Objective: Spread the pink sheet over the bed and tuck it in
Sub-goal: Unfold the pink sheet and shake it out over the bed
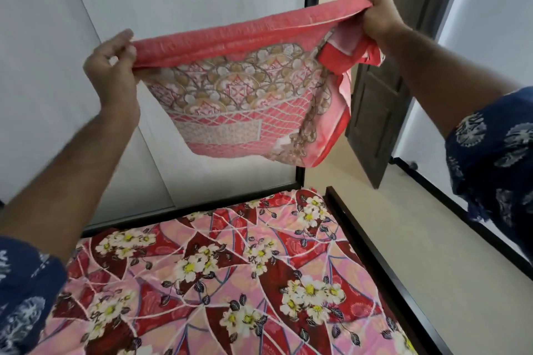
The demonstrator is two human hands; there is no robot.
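Note:
I hold a folded pink sheet [242, 95] with a beige and white scalloped pattern up in the air above the bed. My left hand [114, 66] grips its upper left end. My right hand [377, 16] grips its upper right end, higher up. The sheet hangs in several folded layers between both hands, with a loose red flap dangling on the right. Below lies the bed [225, 282], covered by a red and pink cloth with white flowers.
A black bed frame [383, 265] runs along the bed's right side and far end. White wardrobe panels [86, 23] stand behind the bed. A dark wooden door [377, 112] is open at the right, beside a beige floor strip [447, 268].

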